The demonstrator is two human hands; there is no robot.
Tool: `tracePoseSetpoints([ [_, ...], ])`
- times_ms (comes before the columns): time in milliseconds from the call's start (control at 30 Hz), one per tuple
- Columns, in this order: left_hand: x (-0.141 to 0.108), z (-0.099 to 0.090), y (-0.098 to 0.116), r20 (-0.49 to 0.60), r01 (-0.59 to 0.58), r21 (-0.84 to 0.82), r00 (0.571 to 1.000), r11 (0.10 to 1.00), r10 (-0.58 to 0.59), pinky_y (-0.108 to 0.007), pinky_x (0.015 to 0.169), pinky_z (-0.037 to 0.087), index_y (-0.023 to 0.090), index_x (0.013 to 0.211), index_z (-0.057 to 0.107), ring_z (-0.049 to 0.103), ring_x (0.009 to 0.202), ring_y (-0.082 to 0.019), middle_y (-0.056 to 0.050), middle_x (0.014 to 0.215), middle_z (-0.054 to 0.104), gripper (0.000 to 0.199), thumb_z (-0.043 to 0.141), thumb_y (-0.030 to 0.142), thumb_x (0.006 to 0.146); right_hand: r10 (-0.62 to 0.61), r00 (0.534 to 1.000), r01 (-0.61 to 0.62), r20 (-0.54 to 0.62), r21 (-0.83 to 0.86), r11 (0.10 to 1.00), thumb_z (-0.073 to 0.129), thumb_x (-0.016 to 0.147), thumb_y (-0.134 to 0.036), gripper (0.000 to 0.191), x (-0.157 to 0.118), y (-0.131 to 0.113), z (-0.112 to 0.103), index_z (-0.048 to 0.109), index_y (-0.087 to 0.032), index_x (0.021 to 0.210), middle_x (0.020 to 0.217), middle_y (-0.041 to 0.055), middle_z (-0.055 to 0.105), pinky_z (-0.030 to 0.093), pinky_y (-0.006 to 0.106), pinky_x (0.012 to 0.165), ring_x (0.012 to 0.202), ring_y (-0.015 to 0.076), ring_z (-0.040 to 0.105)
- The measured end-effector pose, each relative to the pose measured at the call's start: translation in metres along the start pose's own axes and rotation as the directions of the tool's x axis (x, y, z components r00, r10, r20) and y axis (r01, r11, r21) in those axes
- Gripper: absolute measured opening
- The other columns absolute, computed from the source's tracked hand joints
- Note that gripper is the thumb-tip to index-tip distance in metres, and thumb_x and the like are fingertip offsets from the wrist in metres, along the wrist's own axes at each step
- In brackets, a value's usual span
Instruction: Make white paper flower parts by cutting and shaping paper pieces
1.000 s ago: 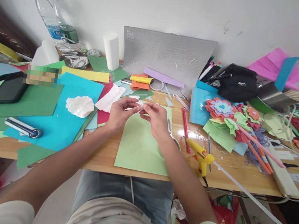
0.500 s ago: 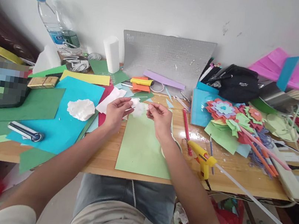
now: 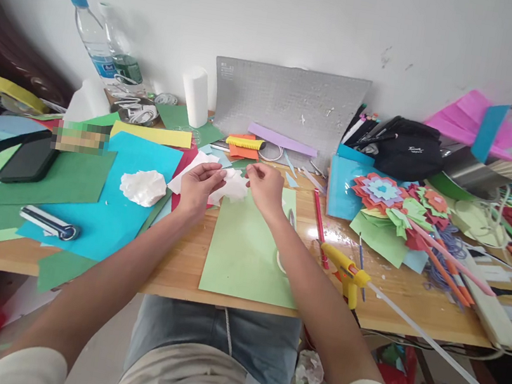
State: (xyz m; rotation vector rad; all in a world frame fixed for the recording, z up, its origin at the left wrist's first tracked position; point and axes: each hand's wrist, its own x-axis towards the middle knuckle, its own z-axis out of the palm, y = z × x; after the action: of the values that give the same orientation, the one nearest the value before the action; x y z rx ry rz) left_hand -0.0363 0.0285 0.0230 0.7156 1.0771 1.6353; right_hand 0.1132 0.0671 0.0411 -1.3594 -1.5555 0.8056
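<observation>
My left hand (image 3: 201,189) is closed in a pinch above the wooden table, beside white tissue-like material (image 3: 236,188). Close to its right, my right hand (image 3: 265,187) is also pinched, over the top of a light green sheet (image 3: 247,248). Whatever sits between the fingertips of either hand is too small to make out. A crumpled white piece (image 3: 143,187) rests on a blue sheet (image 3: 89,212) to the left. Part of a round object shows from under my right forearm.
A yellow glue gun (image 3: 344,273) and a red pen (image 3: 320,227) lie right of my right forearm. Paper flowers (image 3: 383,192) are farther right. A stapler (image 3: 49,222) and phone (image 3: 29,158) lie left. A grey board (image 3: 288,104) leans on the wall.
My right hand has moved slightly left and up, its fingers turned inward toward my left hand. The view has shifted a little.
</observation>
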Motion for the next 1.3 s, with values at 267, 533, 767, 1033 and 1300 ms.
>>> tracePoseSetpoints([
  [267,-0.008,0.002,-0.004,0.107,-0.02,0.081,0.994,0.997,0.011,-0.026,0.072,0.053,0.016,0.084,0.068,0.062,0.067,-0.01,0.001,0.074,0.067,0.039,0.091,0.033,0.059,0.185,0.962,-0.242,0.2,0.317,0.917,0.073,0.072,-0.057,0.039,-0.039,-0.01,-0.017,0.067,-0.019,0.071,0.073,0.0012,0.066,0.045,0.022,0.053,0.057,0.0102,0.057],
  [533,-0.018,0.007,-0.003,0.198,0.011,0.117,0.98,0.993,-0.034,-0.024,0.066,0.05,0.017,0.09,0.069,0.061,0.066,-0.01,0.0,0.075,0.066,0.041,0.091,0.033,0.06,0.268,0.932,-0.354,0.243,0.46,0.814,0.075,0.072,-0.045,0.026,-0.04,-0.006,-0.012,0.071,-0.02,0.075,0.072,0.0001,0.066,0.047,0.021,0.057,0.061,0.0094,0.059],
  [767,-0.016,0.007,-0.002,0.15,0.107,0.043,0.982,0.993,-0.112,-0.025,0.075,0.053,0.02,0.091,0.07,0.062,0.074,-0.01,0.001,0.08,0.065,0.036,0.088,0.034,0.062,0.249,0.956,-0.294,0.158,0.473,0.83,0.073,0.071,-0.044,0.024,-0.042,0.002,-0.013,0.068,-0.02,0.072,0.069,-0.0009,0.065,0.047,0.023,0.058,0.058,0.0095,0.057],
  [1033,0.008,-0.014,-0.002,0.187,-0.387,0.6,0.919,0.701,0.347,-0.032,0.075,0.048,0.022,0.091,0.073,0.061,0.079,-0.018,-0.005,0.092,0.071,0.015,0.071,0.032,0.081,0.008,0.998,-0.007,0.064,-0.015,1.0,0.061,0.083,-0.037,0.023,-0.021,0.012,-0.013,0.07,-0.019,0.072,0.067,0.0009,0.067,0.043,0.027,0.065,0.061,0.0137,0.057],
  [1300,0.026,-0.03,-0.008,0.389,-0.57,0.721,0.804,0.394,0.451,-0.043,0.099,0.037,0.021,0.091,0.077,0.056,0.101,-0.027,-0.009,0.101,0.072,0.019,0.061,0.031,0.092,-0.112,0.988,0.137,0.103,-0.275,0.952,0.053,0.091,-0.042,0.039,0.001,0.004,-0.006,0.071,-0.017,0.066,0.057,0.0001,0.062,0.038,0.027,0.064,0.058,0.0147,0.053],
])
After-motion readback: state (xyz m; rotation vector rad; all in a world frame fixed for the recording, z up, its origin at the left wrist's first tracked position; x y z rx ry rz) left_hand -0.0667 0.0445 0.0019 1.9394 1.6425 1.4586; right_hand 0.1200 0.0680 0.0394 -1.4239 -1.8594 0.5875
